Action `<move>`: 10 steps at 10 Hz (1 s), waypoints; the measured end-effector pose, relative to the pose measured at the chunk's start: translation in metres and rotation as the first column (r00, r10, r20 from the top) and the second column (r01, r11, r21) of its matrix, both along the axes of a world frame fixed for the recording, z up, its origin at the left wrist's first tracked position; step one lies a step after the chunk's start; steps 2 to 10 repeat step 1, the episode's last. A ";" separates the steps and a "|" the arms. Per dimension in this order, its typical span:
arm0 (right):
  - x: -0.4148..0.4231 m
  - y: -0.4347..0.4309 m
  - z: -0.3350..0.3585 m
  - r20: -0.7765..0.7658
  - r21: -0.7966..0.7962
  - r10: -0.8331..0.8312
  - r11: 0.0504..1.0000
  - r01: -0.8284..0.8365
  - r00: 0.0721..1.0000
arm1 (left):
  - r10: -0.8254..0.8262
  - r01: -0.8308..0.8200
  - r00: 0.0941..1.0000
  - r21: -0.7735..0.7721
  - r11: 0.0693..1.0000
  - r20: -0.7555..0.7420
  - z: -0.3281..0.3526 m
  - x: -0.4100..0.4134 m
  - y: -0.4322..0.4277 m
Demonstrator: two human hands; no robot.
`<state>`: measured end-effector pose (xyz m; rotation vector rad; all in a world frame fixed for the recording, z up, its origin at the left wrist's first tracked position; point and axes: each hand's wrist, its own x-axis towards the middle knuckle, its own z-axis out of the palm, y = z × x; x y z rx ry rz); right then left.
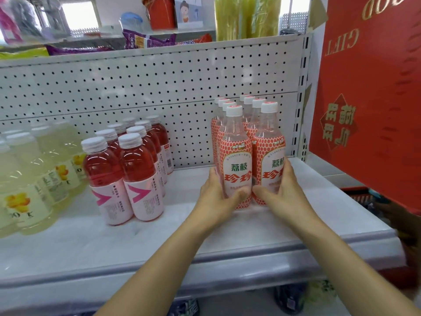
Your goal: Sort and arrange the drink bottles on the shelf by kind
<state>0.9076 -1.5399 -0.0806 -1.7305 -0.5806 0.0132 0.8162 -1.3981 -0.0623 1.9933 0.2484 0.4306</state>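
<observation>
Standing at nine o'clock of the view, a block of pale yellow bottles (27, 179) fills the left end of the white shelf (68, 236). They have white caps and labels with a yellow flower, and the nearest ones are blurred. Just beside them at their three o'clock, red drink bottles (136, 169) stand upright in two close rows running back toward the pegboard panel (136, 87). Each has a white cap and a pink label with a darker pink arrow. A bare stretch of shelf lies between these and the lychee bottles (249, 101), well apart at their three o'clock. These are also upright, in two rows of four reaching back to the panel, with white caps and orange-red honeycomb wrappers.

The left hand (216, 197) comes in from six o'clock and grips the front-left lychee bottle (237, 160), fingers curled round its nine o'clock side and thumb laid across the low front of the label. The right hand (284, 190) mirrors it on the front-right lychee bottle (271, 156), fingers wrapped round the three o'clock side and thumb low in front. The thumbs nearly meet, and the two front bottles stand close side by side.

At twelve o'clock, beyond the panel's top edge, lie purple snack packets (145, 41), with a red bucket (161, 12) and tall yellow-green bottles (248, 17). At three o'clock a large red gift box (369, 99), its gold lettering upside down, covers the right edge of the view near the shelf's end.
</observation>
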 end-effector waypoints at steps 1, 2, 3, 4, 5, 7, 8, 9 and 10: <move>-0.024 -0.002 -0.004 0.093 -0.110 -0.110 0.987 0.120 0.990 | 0.128 -0.071 0.981 0.346 0.936 -0.145 0.001 -0.045 0.002; -0.024 -0.002 -0.004 0.093 -0.110 -0.110 0.987 0.120 0.990 | 0.128 -0.071 0.981 0.346 0.936 -0.145 0.001 -0.045 0.002; -0.024 -0.002 -0.004 0.093 -0.110 -0.110 0.987 0.120 0.990 | 0.128 -0.071 0.981 0.346 0.936 -0.145 0.001 -0.045 0.002; -0.024 -0.002 -0.004 0.093 -0.110 -0.110 0.987 0.120 0.990 | 0.128 -0.071 0.981 0.346 0.936 -0.145 0.001 -0.045 0.002; -0.024 -0.002 -0.004 0.093 -0.110 -0.110 0.987 0.120 0.990 | 0.128 -0.071 0.981 0.346 0.936 -0.145 0.001 -0.045 0.002; -0.024 -0.002 -0.004 0.093 -0.110 -0.110 0.987 0.120 0.990 | 0.128 -0.071 0.981 0.346 0.936 -0.145 0.001 -0.045 0.002; -0.024 -0.002 -0.004 0.093 -0.110 -0.110 0.987 0.120 0.990 | 0.128 -0.071 0.981 0.346 0.936 -0.145 0.001 -0.045 0.002; -0.024 -0.002 -0.004 0.093 -0.110 -0.110 0.987 0.120 0.990 | 0.128 -0.071 0.981 0.346 0.936 -0.145 0.001 -0.045 0.002; -0.024 -0.002 -0.004 0.093 -0.110 -0.110 0.987 0.120 0.990 | 0.128 -0.071 0.981 0.346 0.936 -0.145 0.001 -0.045 0.002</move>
